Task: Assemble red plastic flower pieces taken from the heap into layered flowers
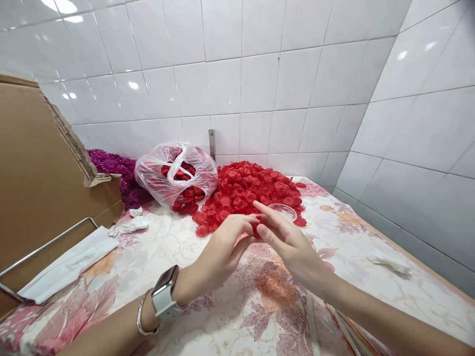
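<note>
My left hand (226, 242), with a watch and a bangle at its wrist, has its fingers and thumb curled together at the middle of the table. A bit of red shows at its fingertips, seemingly a red flower (256, 228) mostly hidden by the fingers. Facing it, my right hand (287, 240) has its fingers stretched out and its thumb apart, the tips close to the same spot. Right behind both hands spreads a heap of red flowers (248, 185) with fringed petals. A clear round plastic dish (284, 211) lies at the heap's front right, partly behind my right hand.
Left of the heap sits a translucent plastic bag (152, 170) of red flowers, then purple flowers (118, 173). A cardboard box (37, 163) stands at the left, by a white sheet (70, 262) and crumpled paper (131, 225). Tiled walls bound the floral-covered table (166, 262).
</note>
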### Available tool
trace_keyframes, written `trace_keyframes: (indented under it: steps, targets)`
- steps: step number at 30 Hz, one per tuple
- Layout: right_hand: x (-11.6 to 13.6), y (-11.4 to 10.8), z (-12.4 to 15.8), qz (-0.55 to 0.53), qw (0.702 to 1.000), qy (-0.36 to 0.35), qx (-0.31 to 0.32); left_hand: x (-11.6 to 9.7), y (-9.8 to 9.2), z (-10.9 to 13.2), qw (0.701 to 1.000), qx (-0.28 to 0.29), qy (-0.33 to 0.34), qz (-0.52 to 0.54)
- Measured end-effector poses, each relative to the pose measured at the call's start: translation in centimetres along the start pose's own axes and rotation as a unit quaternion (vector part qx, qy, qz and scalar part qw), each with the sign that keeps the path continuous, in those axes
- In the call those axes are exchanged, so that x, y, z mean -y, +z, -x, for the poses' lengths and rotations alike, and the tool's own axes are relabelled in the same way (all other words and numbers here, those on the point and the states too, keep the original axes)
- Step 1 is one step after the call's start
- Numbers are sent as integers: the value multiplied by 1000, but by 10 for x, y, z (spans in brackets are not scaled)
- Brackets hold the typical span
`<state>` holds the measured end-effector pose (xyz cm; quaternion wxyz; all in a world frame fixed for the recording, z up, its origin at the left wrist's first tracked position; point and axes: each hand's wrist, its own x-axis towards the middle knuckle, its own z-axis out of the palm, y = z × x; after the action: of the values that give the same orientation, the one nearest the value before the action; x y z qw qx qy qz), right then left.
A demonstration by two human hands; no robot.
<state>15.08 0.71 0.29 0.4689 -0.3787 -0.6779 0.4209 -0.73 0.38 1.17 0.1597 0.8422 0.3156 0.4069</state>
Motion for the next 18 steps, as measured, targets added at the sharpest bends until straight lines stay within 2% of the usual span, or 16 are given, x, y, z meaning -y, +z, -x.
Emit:
trace_keyframes:
  steps: [2, 4, 7, 9, 12, 18]
  targets:
    - [-3, -2, 7, 41, 999, 0, -3, -1, 3, 4, 1000, 4, 22, -2]
    - [-6, -5, 13, 57, 998, 22, 2, 4, 2, 6, 999, -28, 25, -8]
    - [-10, -9, 18, 46, 997, 55, 16, 15, 0, 6, 994, -110, -17, -4]
    - [-13, -10, 20, 34, 997, 60, 31, 22, 1, 6, 989, -133, -59, 9]
    - [-18, -7, 22, -3, 996, 64, 59, 29, 4, 6, 986, -127, -100, 25]
    - [-24, -2, 24, -126, 982, 107, 92, 30, 6, 7, 985, -119, -121, 37]
